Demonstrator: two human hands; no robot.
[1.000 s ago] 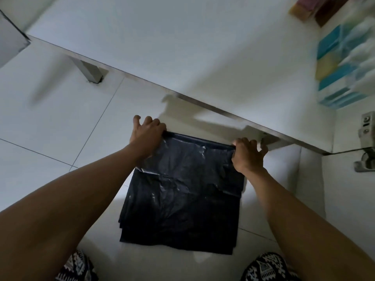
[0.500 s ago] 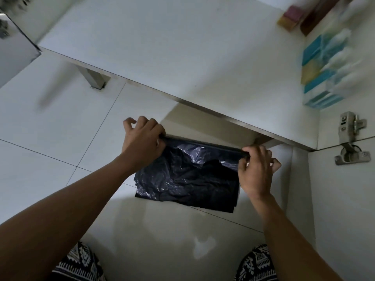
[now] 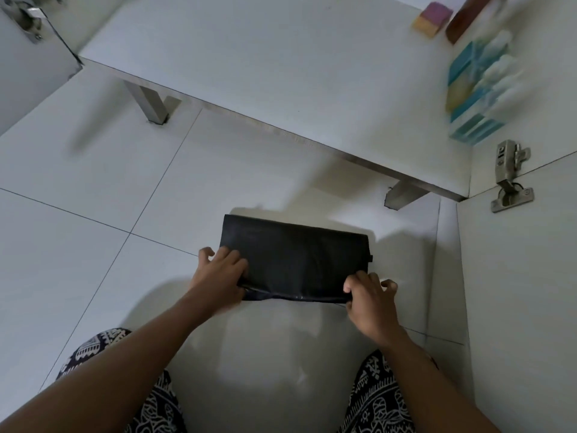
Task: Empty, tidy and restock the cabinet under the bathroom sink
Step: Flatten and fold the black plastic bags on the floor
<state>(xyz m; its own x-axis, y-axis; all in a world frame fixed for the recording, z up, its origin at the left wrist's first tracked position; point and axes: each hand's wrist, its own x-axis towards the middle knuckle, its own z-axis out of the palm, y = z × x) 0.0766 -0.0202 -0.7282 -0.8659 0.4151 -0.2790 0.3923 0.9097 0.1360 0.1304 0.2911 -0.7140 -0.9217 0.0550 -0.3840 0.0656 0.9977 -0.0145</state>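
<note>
While the left hand pinches the near left corner of the folded black bag and the right hand pinches its near right corner, the fingers of both curl over the near edge, which is bunched between them. The rest of the bag lies as a long flat strip on the floor. It sits on the white tiles near the front edge of the cabinet, nearer the right leg than the left leg, and near the open door at the floor's right edge. A metal hinge joins that door to the cabinet's front right corner. Inside the cabinet, a pink-and-yellow sponge and a brown item lie at the back right corner, and blurred blue-and-yellow packs stand along the right edge. Patterned trousers show below both forearms.
</note>
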